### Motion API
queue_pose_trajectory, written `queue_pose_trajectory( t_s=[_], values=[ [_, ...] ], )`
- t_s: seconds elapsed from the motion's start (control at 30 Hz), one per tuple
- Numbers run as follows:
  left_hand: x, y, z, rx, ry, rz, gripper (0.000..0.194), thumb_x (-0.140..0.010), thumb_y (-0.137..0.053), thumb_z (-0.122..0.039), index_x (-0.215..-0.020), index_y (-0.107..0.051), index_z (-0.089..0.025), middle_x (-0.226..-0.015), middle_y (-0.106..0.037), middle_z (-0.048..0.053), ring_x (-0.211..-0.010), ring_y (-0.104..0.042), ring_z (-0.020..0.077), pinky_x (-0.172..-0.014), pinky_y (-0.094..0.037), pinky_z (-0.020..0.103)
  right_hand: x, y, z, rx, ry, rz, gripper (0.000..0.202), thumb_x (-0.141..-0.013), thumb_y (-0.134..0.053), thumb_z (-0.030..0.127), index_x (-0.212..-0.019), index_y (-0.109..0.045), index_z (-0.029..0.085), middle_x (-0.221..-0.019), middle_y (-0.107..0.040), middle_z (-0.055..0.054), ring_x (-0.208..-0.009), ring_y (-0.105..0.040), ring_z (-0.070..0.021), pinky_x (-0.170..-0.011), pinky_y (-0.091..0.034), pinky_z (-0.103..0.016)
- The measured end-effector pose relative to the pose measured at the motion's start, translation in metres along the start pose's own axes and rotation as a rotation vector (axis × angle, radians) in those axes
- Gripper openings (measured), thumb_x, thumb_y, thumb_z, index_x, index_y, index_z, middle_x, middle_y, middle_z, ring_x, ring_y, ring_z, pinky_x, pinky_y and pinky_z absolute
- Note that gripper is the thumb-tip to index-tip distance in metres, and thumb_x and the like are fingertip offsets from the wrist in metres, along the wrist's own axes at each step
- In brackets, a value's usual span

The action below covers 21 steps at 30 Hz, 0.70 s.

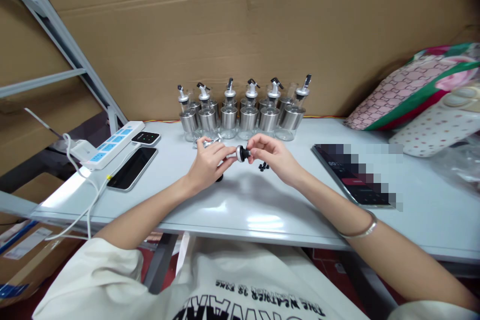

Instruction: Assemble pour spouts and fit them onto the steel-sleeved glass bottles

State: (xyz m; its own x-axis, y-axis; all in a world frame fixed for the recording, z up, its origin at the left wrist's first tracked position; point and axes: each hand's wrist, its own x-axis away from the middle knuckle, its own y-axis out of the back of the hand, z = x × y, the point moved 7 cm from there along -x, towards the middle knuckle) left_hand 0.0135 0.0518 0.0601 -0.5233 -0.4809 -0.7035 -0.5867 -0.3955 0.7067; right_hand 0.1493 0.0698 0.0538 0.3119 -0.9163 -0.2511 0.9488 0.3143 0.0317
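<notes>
Between my two hands, a silver and black pourer top (241, 153) lies on its side above the table. My left hand (210, 161) is closed on its silver spout end. The fingers of my right hand (270, 156) pinch its black stopper end. Several small black pieces (263, 166) lie on the table beside my right fingers. Some silver pourer parts (213, 141) rest just behind my left hand, partly hidden by it. A dark round item (219, 178) shows beneath my left hand.
Glass and steel bottles (228, 117), several with pourers, stand in rows by the cardboard wall (210, 35). A power strip (114, 145), a phone (133, 167) and a small device (146, 138) are at left. A larger phone (352, 175) and bags (408, 90) are at right.
</notes>
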Motion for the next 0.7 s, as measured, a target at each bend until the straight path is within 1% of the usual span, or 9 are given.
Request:
queue_pose_trajectory(
  t_s=[0.2, 0.33, 0.43, 0.7],
  values=[
    [-0.0002, 0.0032, -0.0027, -0.019, -0.046, -0.03, 0.023, -0.094, -0.044, -0.034, -0.091, -0.061, -0.019, -0.072, -0.067, 0.0, -0.065, -0.056, 0.0134, -0.087, -0.026, 0.036, -0.0007, 0.0004, -0.0008, 0.004, 0.006, 0.001, 0.017, -0.069, -0.066, 0.029, -0.074, -0.053, 0.02, -0.063, -0.055, 0.003, -0.059, -0.056, -0.0118, -0.065, -0.049, -0.031],
    [-0.0001, 0.0021, -0.0019, -0.015, -0.033, -0.006, 0.027, -0.095, -0.042, -0.038, -0.09, -0.061, -0.019, -0.073, -0.067, 0.0, -0.064, -0.056, 0.0132, -0.086, -0.026, 0.036, -0.0014, 0.0032, -0.005, 0.03, -0.003, -0.01, 0.013, -0.07, -0.064, 0.028, -0.073, -0.055, 0.02, -0.06, -0.059, 0.002, -0.06, -0.057, -0.0133, -0.066, -0.049, -0.032],
    [-0.0004, 0.002, -0.0022, -0.007, -0.033, -0.001, 0.028, -0.096, -0.041, -0.038, -0.092, -0.061, -0.019, -0.073, -0.067, 0.0, -0.064, -0.056, 0.013, -0.086, -0.026, 0.036, -0.0015, 0.005, -0.0065, 0.016, -0.008, -0.021, 0.01, -0.069, -0.063, 0.027, -0.071, -0.056, 0.02, -0.059, -0.06, 0.002, -0.06, -0.059, -0.0138, -0.067, -0.049, -0.033],
    [-0.0012, 0.0031, -0.0023, -0.015, -0.061, -0.016, 0.026, -0.096, -0.04, -0.036, -0.093, -0.06, -0.019, -0.074, -0.067, 0.0, -0.066, -0.057, 0.0134, -0.086, -0.025, 0.035, -0.0015, 0.0046, -0.0076, 0.006, -0.018, -0.012, 0.014, -0.066, -0.067, 0.026, -0.071, -0.055, 0.02, -0.061, -0.061, 0.002, -0.06, -0.058, -0.013, -0.066, -0.048, -0.031]
  ],
)
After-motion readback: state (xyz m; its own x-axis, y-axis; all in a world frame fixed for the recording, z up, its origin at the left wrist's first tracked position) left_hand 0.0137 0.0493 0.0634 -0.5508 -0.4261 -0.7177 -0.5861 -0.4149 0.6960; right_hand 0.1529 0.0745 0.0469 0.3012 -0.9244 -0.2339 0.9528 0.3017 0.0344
